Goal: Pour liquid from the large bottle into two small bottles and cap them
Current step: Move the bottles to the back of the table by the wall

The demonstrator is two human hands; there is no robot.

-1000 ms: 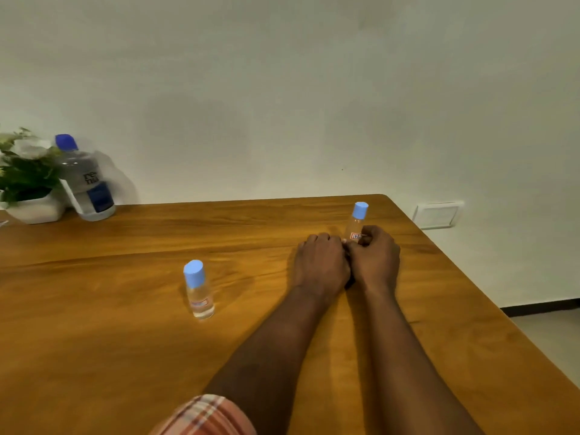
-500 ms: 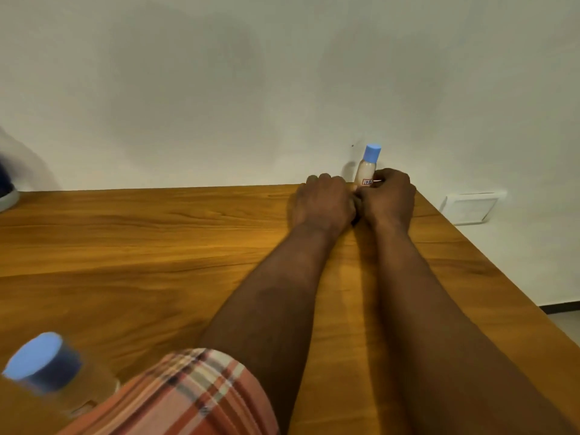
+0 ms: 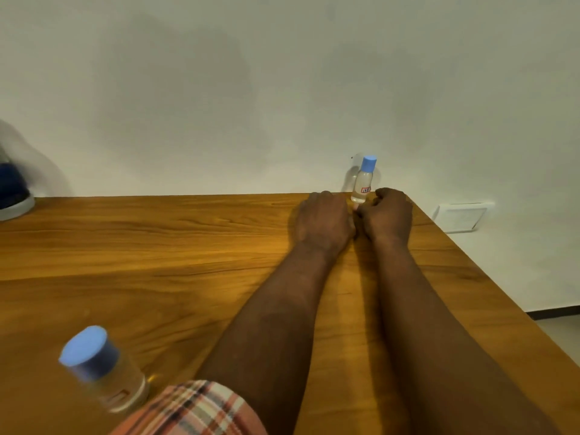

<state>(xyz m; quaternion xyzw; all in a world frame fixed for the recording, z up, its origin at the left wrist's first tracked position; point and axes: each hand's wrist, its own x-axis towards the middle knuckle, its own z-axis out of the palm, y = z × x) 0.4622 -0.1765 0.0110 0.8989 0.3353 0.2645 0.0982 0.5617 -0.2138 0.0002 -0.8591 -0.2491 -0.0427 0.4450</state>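
Note:
A small clear bottle [image 3: 364,180] with a light blue cap stands upright near the far right corner of the wooden table [image 3: 157,262]. Both my hands lie curled on the table just in front of it, side by side. My right hand [image 3: 387,215] curls against the bottle's right side, and my left hand [image 3: 323,218] sits at its left. The hands hide the bottle's base. A second small capped bottle [image 3: 103,368] stands blurred at the lower left, close to the camera. Only the blurred base of the large bottle [image 3: 12,196] shows at the left edge.
A white wall runs behind the table's far edge. On the wall right of the table sits a white socket plate [image 3: 461,216]. The table's right edge slants down to the lower right. Plaid cloth [image 3: 194,409] fills the bottom middle.
The view has moved forward and lower: the near small bottle now looms at the lower left, and the plant has left the frame. Both hands stay by the far bottle.

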